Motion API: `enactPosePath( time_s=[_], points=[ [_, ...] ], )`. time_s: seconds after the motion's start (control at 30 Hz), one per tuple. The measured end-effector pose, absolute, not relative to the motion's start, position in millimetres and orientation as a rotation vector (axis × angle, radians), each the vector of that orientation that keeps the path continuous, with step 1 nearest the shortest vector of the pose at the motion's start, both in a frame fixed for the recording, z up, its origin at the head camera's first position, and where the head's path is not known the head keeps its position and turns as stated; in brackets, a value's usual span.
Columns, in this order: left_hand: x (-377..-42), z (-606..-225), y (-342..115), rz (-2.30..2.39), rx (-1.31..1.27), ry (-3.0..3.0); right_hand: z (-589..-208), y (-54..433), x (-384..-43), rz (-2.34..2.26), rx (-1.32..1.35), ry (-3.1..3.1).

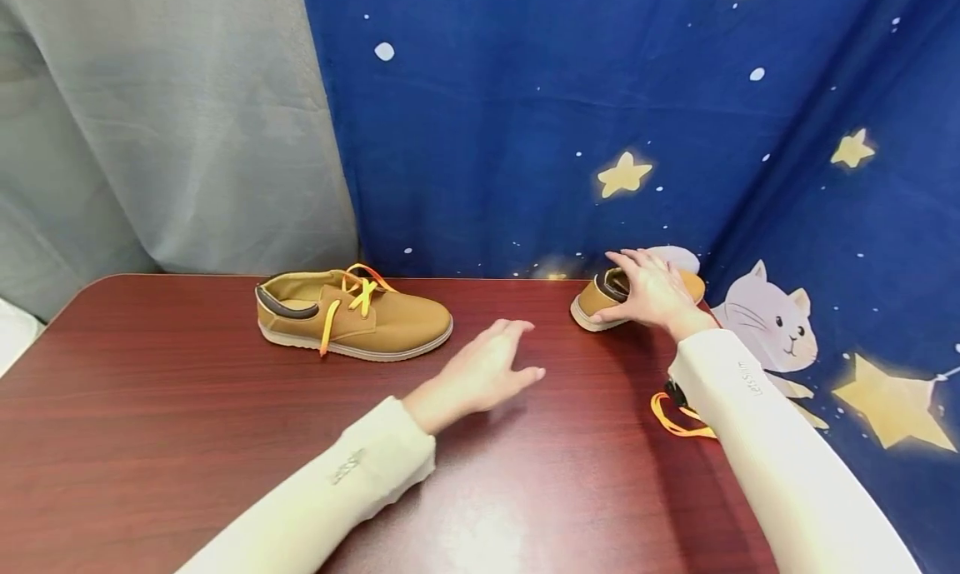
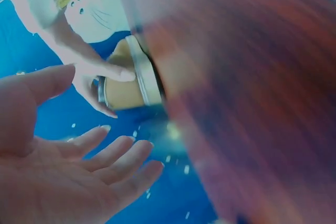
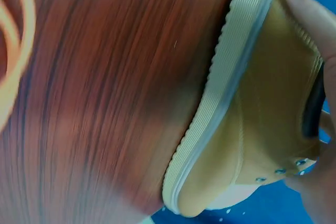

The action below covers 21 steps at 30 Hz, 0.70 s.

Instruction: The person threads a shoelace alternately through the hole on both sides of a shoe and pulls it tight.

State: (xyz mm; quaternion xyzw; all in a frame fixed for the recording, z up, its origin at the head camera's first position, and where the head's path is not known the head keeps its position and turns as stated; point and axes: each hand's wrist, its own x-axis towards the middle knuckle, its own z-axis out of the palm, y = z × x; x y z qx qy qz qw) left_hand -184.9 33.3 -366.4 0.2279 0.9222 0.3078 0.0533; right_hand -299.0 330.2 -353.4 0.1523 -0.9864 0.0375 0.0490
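Note:
A tan lace-up shoe (image 1: 592,306) stands at the table's back right, its toe pointing right. My right hand (image 1: 656,297) grips it from above, with the thumb on the near side by the heel and the fingers over the far side. In the right wrist view, empty eyelets show on this shoe (image 3: 273,87), with its ribbed pale sole against the table. My left hand (image 1: 487,370) hovers above the middle of the table, its fingers spread and holding nothing. A second tan shoe (image 1: 405,317), with a yellow-orange lace through it, stands at the back left, toe to the right.
A loose orange lace (image 1: 663,416) lies near the table's right edge, partly hidden by the right sleeve, beside a small black thing (image 1: 677,393). Behind the dark red table (image 1: 187,474) hang a grey curtain (image 1: 210,124) and a blue star-patterned curtain (image 1: 487,141).

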Motion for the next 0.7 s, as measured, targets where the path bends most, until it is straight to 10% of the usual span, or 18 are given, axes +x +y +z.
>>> enactPosePath(
  time_s=[0.7],
  points=[
    [-196, -382, 93, 0.669, 0.695, 2.91, -356, 313, -283, -0.143, 0.614, -3.02]
  ],
)
